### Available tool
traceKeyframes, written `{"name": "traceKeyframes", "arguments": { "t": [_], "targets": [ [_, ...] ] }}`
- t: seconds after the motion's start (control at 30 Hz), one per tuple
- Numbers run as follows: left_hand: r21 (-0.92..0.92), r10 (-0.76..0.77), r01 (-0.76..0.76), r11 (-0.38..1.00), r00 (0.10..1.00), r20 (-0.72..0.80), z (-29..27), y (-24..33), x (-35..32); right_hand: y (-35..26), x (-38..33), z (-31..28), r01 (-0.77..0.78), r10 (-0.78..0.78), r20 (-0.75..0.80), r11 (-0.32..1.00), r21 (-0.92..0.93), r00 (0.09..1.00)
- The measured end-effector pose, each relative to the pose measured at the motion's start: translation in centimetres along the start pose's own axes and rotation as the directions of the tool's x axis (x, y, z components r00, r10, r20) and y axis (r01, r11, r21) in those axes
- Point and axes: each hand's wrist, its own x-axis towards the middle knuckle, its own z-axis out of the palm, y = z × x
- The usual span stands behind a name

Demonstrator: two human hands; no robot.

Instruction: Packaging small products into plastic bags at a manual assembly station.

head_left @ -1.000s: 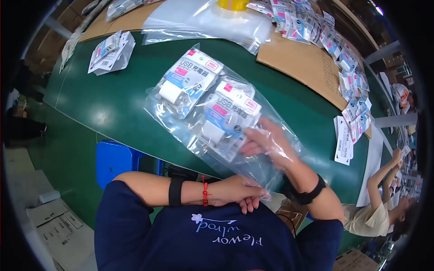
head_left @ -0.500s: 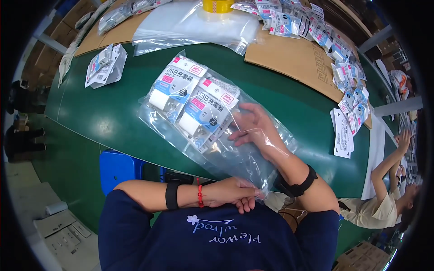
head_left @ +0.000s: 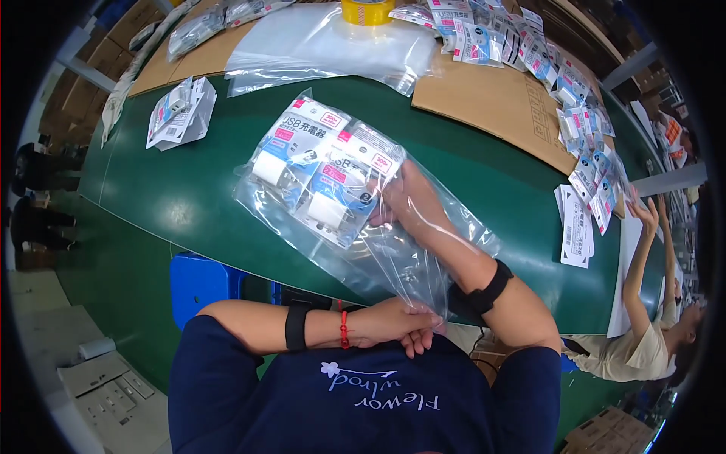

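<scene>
A large clear plastic bag (head_left: pixel 295 238) lies on the green table, with packaged white plug chargers inside, side by side in two stacks. My left hand (head_left: pixel 397 324) is closed in a pinch on the bag's near edge, close to my body. Reaching in through the bag's mouth, my right hand (head_left: pixel 404 200) grips the right-hand charger pack (head_left: pixel 344 189); some of its fingers are hidden by the pack and by glare on the plastic. The left-hand charger pack (head_left: pixel 291 151) lies against it, farther from my hand.
Flat clear bags (head_left: pixel 302 49) and a yellow tape roll (head_left: pixel 368 10) lie at the back. Cardboard (head_left: pixel 491 113) bears many charger packs on the right. Printed cards (head_left: pixel 575 227) sit at the right, another pack with cards (head_left: pixel 181 113) at the left. A co-worker (head_left: pixel 643 303) stands right.
My right hand has pushed farther into the bag and closed from spread fingers onto the right-hand charger pack. My left hand keeps its pinch. The co-worker's arms have risen.
</scene>
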Motion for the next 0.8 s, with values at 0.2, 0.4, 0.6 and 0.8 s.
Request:
{"name": "traceKeyframes", "arguments": {
  "t": [0.2, 0.4, 0.6, 0.8],
  "targets": [
    [0.319, 0.06, -0.089, 0.944, 0.993, 0.099, -0.7, 0.9, -1.4, 0.0, -2.5, -1.0, -0.043, 0.037, 0.039, 0.988, 0.148, 0.999],
    [0.025, 0.579, -0.589, 0.808, 0.785, -0.22, -1.8, 6.7, -7.2, -3.8, -7.9, -10.0, 0.01, 0.083, 0.295, 0.953, -0.301, 0.952],
    [0.122, 0.708, -0.706, 0.697, 0.652, -0.271, -2.3, 7.8, -6.4, -4.3, -11.0, -25.3, -0.548, -0.731, -0.311, -0.103, -0.83, 0.607],
    [0.312, 0.699, -0.641, 0.702, 0.703, -0.13, 0.6, 9.3, -4.2, -0.1, -10.4, -37.1, -0.565, -0.566, -0.468, 0.006, -0.825, 0.679]
  ]
}}
